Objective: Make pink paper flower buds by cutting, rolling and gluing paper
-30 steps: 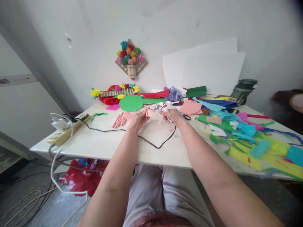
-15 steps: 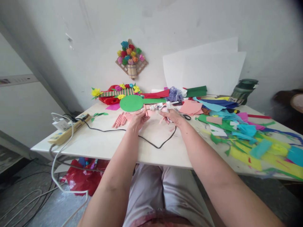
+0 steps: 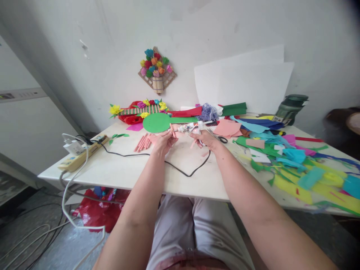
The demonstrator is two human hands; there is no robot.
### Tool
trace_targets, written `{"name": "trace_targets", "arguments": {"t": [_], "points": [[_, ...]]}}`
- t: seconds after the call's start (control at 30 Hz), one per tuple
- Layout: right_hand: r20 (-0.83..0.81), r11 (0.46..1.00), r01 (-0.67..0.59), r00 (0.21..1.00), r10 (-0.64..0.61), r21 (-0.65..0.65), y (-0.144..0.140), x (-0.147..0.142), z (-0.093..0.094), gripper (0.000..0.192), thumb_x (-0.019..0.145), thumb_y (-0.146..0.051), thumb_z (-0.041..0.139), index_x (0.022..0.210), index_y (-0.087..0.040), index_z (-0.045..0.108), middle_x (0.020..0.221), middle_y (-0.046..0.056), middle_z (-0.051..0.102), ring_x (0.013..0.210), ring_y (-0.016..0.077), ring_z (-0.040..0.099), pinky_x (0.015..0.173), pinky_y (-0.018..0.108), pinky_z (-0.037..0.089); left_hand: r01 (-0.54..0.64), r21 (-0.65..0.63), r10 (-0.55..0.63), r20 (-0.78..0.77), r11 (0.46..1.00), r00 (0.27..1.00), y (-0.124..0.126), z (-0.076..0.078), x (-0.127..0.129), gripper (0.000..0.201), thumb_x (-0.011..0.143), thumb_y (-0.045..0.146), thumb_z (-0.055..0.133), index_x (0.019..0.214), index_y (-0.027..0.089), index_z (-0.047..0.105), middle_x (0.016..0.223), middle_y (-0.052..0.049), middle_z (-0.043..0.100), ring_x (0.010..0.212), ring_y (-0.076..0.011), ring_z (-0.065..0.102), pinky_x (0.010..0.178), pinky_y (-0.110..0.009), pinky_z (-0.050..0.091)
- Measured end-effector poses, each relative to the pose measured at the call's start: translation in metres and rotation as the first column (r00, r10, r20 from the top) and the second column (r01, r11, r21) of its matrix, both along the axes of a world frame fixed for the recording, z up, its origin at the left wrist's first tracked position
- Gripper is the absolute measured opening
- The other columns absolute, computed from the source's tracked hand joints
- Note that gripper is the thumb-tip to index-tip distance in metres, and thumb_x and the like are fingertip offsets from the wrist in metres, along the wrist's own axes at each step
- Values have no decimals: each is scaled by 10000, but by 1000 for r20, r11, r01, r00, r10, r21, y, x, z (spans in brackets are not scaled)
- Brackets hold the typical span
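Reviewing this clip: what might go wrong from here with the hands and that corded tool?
Burn: the corded tool, apparently a glue gun, has its tip close to the pink paper piece in the left hand; if hot, a slip might scald that hand.

Snag: the black cord passes under the left wrist toward the right hand, so an arm movement could tug the tool.

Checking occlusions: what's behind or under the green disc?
A lattice strip trimmed with artificial flowers shows behind the green disc. Anything directly beneath the disc is covered and cannot be seen.
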State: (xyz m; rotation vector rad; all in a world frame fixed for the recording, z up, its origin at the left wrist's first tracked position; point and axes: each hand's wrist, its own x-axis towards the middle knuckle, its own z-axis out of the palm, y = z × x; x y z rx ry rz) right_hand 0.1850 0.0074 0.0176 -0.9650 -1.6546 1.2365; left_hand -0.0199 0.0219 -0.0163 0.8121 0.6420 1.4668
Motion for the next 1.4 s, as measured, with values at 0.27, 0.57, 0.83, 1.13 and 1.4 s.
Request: {"name": "trace_targets", "arguments": {"t": [0.27, 0.57, 0.83, 1.13, 1.4], "points": [[11, 1000, -16, 1000, 16, -9, 1, 1, 0, 427, 616, -487, 733, 523, -155, 482, 373, -30, 469, 274, 64, 381, 291, 203, 297, -20, -11, 20, 9, 1000, 1000, -1, 1, 0, 32, 754, 125, 622, 779, 111, 636, 631, -10, 618, 549, -87, 600, 601, -222, 545], [50, 1000, -15, 999, 15, -11, -4, 0, 4, 425, 619, -481, 731, 512, -157, 477, 356, -29, 464, 272, 61, 371, 298, 200, 290, -53, -41, 54, 10, 998, 999, -4, 5, 1, 56, 741, 138, 648, 783, 111, 624, 612, -7, 601, 518, -76, 581, 586, -207, 547], [74, 999, -31, 997, 32, -21, -3, 1, 2, 415, 633, -489, 720, 533, -159, 489, 347, -31, 458, 270, 65, 363, 302, 203, 285, -71, -41, 72, 14, 997, 997, -2, 4, 0, 35, 770, 122, 606, 786, 107, 633, 641, -18, 609, 549, -81, 585, 597, -210, 544], [110, 999, -29, 993, 32, -27, -7, 2, 6, 422, 644, -479, 717, 511, -163, 473, 340, -31, 454, 267, 60, 354, 301, 202, 272, -70, -46, 71, 20, 996, 997, 0, 3, -2, 39, 762, 132, 619, 793, 112, 632, 647, -18, 620, 548, -79, 585, 590, -202, 541], [142, 998, -28, 989, 34, -48, -6, 2, 6, 395, 678, -434, 708, 522, -160, 470, 331, -34, 450, 263, 60, 358, 308, 200, 279, -100, -93, 103, 30, 991, 994, -1, 5, 0, 59, 772, 124, 601, 816, 107, 636, 652, -25, 634, 550, -89, 597, 597, -216, 543]]}}
